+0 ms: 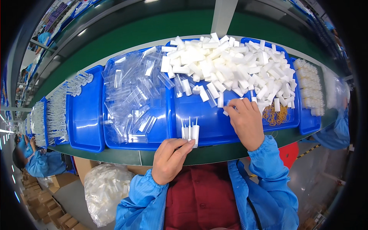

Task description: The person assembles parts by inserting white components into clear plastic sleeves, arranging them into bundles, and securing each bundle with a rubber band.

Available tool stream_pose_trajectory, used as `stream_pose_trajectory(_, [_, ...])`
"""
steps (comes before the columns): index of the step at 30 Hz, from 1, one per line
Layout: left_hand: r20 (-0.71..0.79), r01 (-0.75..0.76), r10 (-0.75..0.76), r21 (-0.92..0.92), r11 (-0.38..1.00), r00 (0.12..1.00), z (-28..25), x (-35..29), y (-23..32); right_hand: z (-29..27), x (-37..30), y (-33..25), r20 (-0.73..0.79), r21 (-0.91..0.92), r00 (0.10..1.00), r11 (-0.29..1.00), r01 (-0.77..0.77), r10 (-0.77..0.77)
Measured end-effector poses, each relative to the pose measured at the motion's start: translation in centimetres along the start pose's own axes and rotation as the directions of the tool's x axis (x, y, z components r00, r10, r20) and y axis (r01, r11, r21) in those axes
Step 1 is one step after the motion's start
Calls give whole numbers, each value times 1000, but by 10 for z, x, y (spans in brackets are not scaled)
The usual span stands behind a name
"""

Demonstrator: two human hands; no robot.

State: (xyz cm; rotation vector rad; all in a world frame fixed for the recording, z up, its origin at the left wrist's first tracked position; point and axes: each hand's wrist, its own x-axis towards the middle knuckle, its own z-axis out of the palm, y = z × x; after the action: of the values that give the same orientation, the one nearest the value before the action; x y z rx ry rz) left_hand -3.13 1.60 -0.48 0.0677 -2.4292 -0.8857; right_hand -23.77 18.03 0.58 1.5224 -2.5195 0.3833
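My left hand (168, 160) is closed at the front edge of the middle blue tray. Between its thumb and fingers are a few upright white foam pieces (195, 135) with thin white sticks poking out of their tops. Farther right, my right hand (246, 122) reaches over the tray with its fingers bent together. A small white foam piece (225, 113) shows at its fingertips, mostly hidden by them. Just beyond that hand lies a large heap of white foam pieces (230, 67). Yellow rubber bands (275, 116) lie beside its wrist.
Clear plastic sleeves (130, 96) fill the left part of the trays. Left of them stand a blue tray (86, 122) and rows of white-tipped clear parts (57, 111). Bundled whitish pieces (309, 86) lie far right. A stuffed clear bag (107, 191) stands below the table. Another person (44, 163) works at left.
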Motion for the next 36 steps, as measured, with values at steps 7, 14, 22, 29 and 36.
stream_pose_trajectory(7, [42, 0, -1, 26, 1000, 999, -4, -7, -2, -3, 10, -7, 164, 216, 962, 960, 181, -218])
stream_pose_trajectory(14, [154, -71, 57, 87, 994, 986, -15, -2, 9, 4, 23, -43, 394, 919, 838, -138, -370, 378])
stream_pose_trajectory(22, [191, -128, 104, 122, 984, 976, -16, 2, 12, 10, 21, -47, 496, 868, 823, -127, -481, 277])
stream_pose_trajectory(29, [203, -145, 113, 146, 979, 973, -15, 3, 12, 16, 20, -49, 480, 875, 816, -118, -469, 322])
stream_pose_trajectory(36, [229, -131, 96, 144, 981, 969, -12, 2, 13, 19, 18, -46, 541, 840, 783, -232, -490, 307])
